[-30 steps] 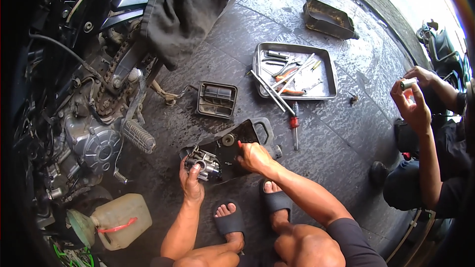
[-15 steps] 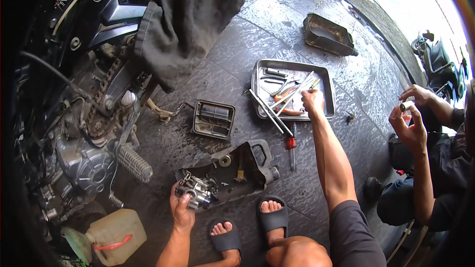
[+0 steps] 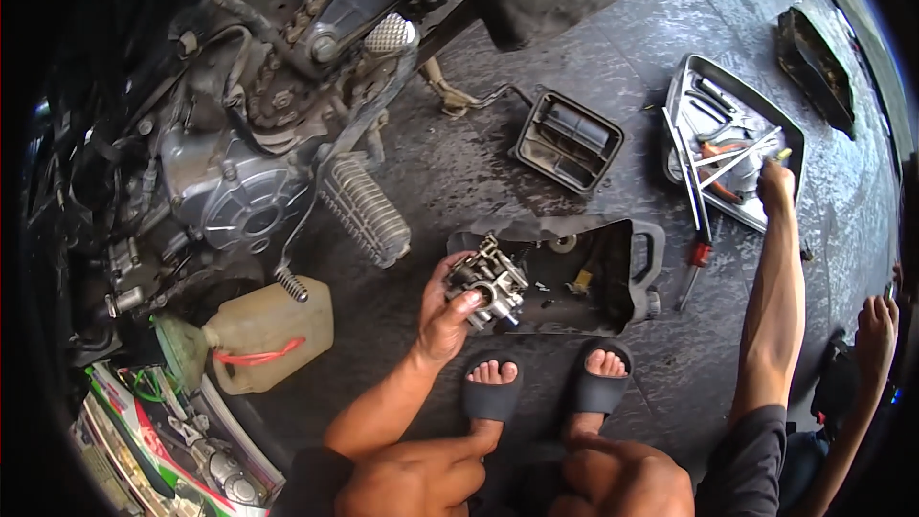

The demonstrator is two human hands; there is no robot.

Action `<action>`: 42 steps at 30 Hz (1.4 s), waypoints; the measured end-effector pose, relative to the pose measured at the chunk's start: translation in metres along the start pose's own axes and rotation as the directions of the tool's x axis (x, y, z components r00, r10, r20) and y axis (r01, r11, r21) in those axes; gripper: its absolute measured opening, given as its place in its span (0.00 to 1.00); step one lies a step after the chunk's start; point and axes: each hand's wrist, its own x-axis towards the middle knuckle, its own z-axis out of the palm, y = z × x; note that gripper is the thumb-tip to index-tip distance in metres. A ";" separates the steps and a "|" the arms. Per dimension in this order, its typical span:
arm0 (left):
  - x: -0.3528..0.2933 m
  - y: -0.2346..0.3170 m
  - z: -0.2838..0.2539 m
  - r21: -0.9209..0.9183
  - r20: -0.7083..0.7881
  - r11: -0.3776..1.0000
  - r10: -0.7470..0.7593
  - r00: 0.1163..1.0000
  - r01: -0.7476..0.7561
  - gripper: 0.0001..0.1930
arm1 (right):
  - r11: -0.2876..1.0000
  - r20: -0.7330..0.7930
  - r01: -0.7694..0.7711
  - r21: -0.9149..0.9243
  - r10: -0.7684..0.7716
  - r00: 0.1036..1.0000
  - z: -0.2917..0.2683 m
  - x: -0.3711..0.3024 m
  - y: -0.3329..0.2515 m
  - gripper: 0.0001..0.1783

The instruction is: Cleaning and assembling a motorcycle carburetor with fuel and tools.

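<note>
My left hand (image 3: 442, 311) grips a grey metal carburettor (image 3: 488, 280) just above the dark floor, at the left end of a cut-open black oil can (image 3: 613, 273) that holds small parts. My right hand (image 3: 775, 187) reaches far out to the metal tool tray (image 3: 684, 96) at the right. Its fingers close on a thin tool with a yellow tip (image 3: 783, 155) among the screwdrivers and pliers in the tray. My feet in black slides (image 3: 493, 393) rest just below the oil can.
A motorcycle engine (image 3: 235, 196) with chain and ribbed footpeg (image 3: 364, 206) fills the left. A yellowish plastic jug (image 3: 268, 330) stands lower left. A black ribbed cover (image 3: 570, 142), a red-handled screwdriver (image 3: 697, 263) and a dark tray (image 3: 814, 57) lie on the floor. Another person's hand (image 3: 876, 325) shows at right.
The view has shifted left and closer to the engine. My right hand has moved from the oil can out to the tool tray and closed on a tool. My left hand keeps holding the carburettor.
</note>
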 end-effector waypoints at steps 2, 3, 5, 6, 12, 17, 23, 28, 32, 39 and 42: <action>0.000 0.004 0.001 0.044 0.010 0.999 -0.018 1.000 0.018 0.33 | 0.902 0.135 0.046 0.429 -0.114 0.984 -0.009 -0.060 -0.018 0.10; 0.000 0.005 0.002 0.077 0.029 0.997 -0.031 0.999 0.029 0.33 | 0.857 0.140 0.139 0.496 -0.237 0.961 -0.008 -0.098 -0.028 0.09; -0.001 0.007 0.007 0.155 0.028 0.988 -0.025 0.999 0.021 0.34 | 0.815 0.117 0.252 0.522 -0.361 0.925 -0.001 -0.187 -0.041 0.10; -0.002 0.007 0.009 0.232 0.042 0.973 -0.014 0.999 0.004 0.35 | 0.782 0.172 0.305 0.543 -0.459 0.872 0.004 -0.232 -0.046 0.10; -0.009 0.013 0.025 0.445 0.082 0.894 0.017 0.996 -0.052 0.37 | 0.791 0.628 0.165 0.589 -0.576 0.523 0.072 -0.409 -0.042 0.04; -0.014 0.023 0.032 0.495 0.077 0.868 0.005 0.997 -0.043 0.37 | 0.683 0.653 0.573 0.452 -0.691 0.309 0.092 -0.429 -0.042 0.08; -0.010 0.024 0.035 0.536 0.122 0.841 0.005 0.992 -0.070 0.36 | 0.461 0.595 0.781 0.420 -0.790 0.146 0.091 -0.422 -0.047 0.10; -0.005 0.025 0.033 0.572 0.133 0.812 0.050 0.990 -0.118 0.39 | 0.423 0.599 0.793 0.439 -0.795 0.093 0.094 -0.424 -0.048 0.11; -0.007 0.027 0.031 0.544 0.123 0.835 0.022 0.992 -0.086 0.34 | 0.405 0.570 0.810 0.424 -0.814 0.109 0.096 -0.427 -0.049 0.09; -0.007 0.028 0.030 0.551 0.111 0.830 0.030 0.993 -0.087 0.36 | 0.353 0.521 0.814 0.461 -0.851 0.074 0.099 -0.430 -0.050 0.09; -0.007 0.029 0.032 0.543 0.114 0.835 0.027 0.993 -0.085 0.37 | 0.356 0.534 0.807 0.471 -0.843 0.061 0.099 -0.429 -0.049 0.10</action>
